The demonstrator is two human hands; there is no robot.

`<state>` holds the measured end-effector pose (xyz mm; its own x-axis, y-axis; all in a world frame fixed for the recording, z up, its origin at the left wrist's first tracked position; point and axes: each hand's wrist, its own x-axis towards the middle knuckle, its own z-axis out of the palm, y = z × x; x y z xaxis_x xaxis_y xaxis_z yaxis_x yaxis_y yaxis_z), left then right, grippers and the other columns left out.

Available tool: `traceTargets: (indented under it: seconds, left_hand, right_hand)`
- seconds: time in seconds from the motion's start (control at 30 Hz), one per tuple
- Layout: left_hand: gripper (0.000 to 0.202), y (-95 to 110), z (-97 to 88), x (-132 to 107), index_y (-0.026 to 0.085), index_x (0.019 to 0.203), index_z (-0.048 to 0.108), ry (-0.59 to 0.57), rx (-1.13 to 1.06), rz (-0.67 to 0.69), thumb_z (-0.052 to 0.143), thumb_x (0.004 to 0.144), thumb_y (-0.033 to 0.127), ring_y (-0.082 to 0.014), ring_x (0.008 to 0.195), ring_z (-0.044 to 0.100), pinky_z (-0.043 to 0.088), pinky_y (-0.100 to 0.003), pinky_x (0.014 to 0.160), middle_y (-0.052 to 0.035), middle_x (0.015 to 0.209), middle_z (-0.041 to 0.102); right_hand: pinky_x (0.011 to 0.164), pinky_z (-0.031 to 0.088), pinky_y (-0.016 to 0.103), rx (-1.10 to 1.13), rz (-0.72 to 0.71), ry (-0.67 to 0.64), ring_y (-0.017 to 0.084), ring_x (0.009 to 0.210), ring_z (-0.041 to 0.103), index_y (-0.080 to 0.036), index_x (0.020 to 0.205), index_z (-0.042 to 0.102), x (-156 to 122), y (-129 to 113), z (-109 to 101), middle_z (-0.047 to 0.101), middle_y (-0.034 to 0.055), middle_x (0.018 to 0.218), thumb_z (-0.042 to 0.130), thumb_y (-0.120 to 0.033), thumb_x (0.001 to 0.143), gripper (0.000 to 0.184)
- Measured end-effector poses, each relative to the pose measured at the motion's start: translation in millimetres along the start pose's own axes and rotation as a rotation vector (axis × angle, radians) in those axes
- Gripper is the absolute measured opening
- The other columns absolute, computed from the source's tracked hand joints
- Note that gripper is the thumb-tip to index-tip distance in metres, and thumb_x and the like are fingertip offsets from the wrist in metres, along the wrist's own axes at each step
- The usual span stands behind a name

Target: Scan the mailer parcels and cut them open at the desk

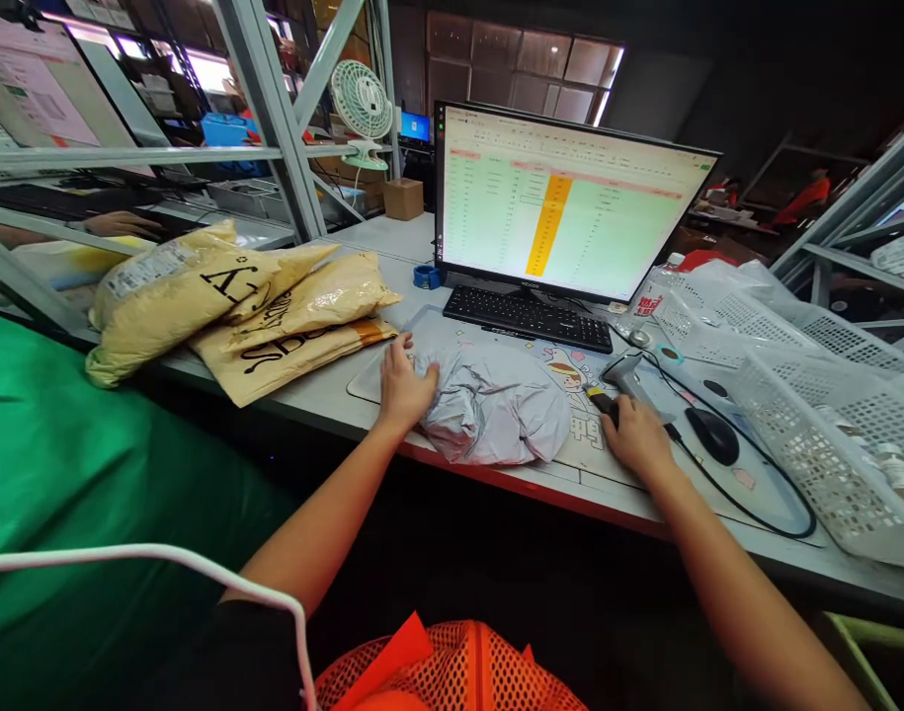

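Note:
A crumpled grey plastic mailer bag (496, 405) lies on the desk mat in front of me. My left hand (407, 387) is at its left edge, thumb against the plastic and fingers apart from the thumb. To the right of the bag, my right hand (638, 434) rests low over the mat with its fingers closed on a utility knife (604, 403), black with a yellow end that points toward the bag. Just behind this hand lies a grey handheld barcode scanner (633, 380), partly hidden by it.
Yellow padded mailers (295, 346) are piled at the left. A monitor (562, 197) and keyboard (526, 318) stand behind the bag. On the right are a mouse (712, 435), a looped cable and white perforated baskets (814, 444). Another person's hand (123, 224) shows beyond the metal frame.

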<state>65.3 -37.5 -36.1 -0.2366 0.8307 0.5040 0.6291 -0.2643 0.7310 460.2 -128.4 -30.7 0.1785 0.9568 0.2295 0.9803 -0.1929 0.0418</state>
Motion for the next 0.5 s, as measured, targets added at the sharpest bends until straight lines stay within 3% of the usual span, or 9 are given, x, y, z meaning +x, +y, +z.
traceTargets:
  seconds: [0.07, 0.1, 0.2, 0.27, 0.37, 0.5]
  left_hand:
    - [0.038, 25, -8.0, 9, 0.017, 0.124, 0.06, -0.004, -0.012, 0.203, 0.068, 0.088, 0.025, -0.031, 0.125, 0.061, 0.047, -0.047, 0.112, -0.0148, 0.129, 0.066]
    - [0.029, 39, -8.9, 14, 0.018, 0.119, 0.063, -0.086, -0.034, 0.291, 0.064, 0.092, 0.028, -0.0286, 0.12, 0.064, 0.05, -0.044, 0.108, -0.0123, 0.123, 0.069]
    - [0.026, 80, 4.4, 26, 0.02, 0.117, 0.067, -0.474, -0.023, 0.462, 0.06, 0.098, 0.036, -0.0236, 0.105, 0.069, 0.054, -0.036, 0.097, -0.0075, 0.114, 0.073]
    - [0.034, 94, 21.9, 30, 0.02, 0.12, 0.069, -0.674, 0.164, 0.53, 0.069, 0.093, 0.04, -0.0282, 0.112, 0.066, 0.052, -0.04, 0.1, -0.0098, 0.12, 0.072]
    - [0.044, 92, 44.8, 25, 0.018, 0.123, 0.068, -0.814, 0.409, 0.578, 0.078, 0.085, 0.039, -0.0357, 0.119, 0.062, 0.05, -0.043, 0.099, -0.0143, 0.124, 0.069]
    - [0.026, 78, 55.2, 14, 0.017, 0.11, 0.07, -0.827, 0.408, 0.604, 0.074, 0.088, 0.031, -0.034, 0.108, 0.066, 0.05, -0.039, 0.09, -0.0156, 0.111, 0.072]
  right_hand:
    - [0.097, 0.048, 0.047, 0.085, -0.096, 0.113, 0.037, 0.113, 0.062, -0.01, 0.119, 0.065, 0, -18, -9, 0.066, 0.0212, 0.119, 0.055, -0.03, 0.1, 0.029]
    - [0.1, 0.048, 0.046, 0.168, -0.159, 0.188, 0.036, 0.114, 0.061, -0.011, 0.117, 0.065, 1, -30, -16, 0.065, 0.0201, 0.121, 0.054, -0.03, 0.1, 0.028]
    - [0.105, 0.047, 0.042, 0.431, -0.39, 0.346, 0.031, 0.119, 0.058, -0.015, 0.123, 0.064, -1, -82, -31, 0.065, 0.0164, 0.125, 0.049, -0.032, 0.103, 0.03]
    - [0.104, 0.046, 0.042, 0.469, -0.465, 0.318, 0.031, 0.116, 0.058, -0.013, 0.124, 0.063, -8, -121, -30, 0.066, 0.0164, 0.121, 0.05, -0.03, 0.102, 0.031]
    - [0.096, 0.046, 0.044, 0.396, -0.377, 0.232, 0.033, 0.105, 0.058, -0.008, 0.118, 0.065, -21, -162, -12, 0.067, 0.0177, 0.111, 0.053, -0.024, 0.096, 0.029]
    - [0.093, 0.043, 0.041, 0.422, -0.333, 0.189, 0.031, 0.103, 0.058, -0.009, 0.116, 0.067, -30, -172, 7, 0.068, 0.0165, 0.11, 0.048, -0.022, 0.099, 0.028]
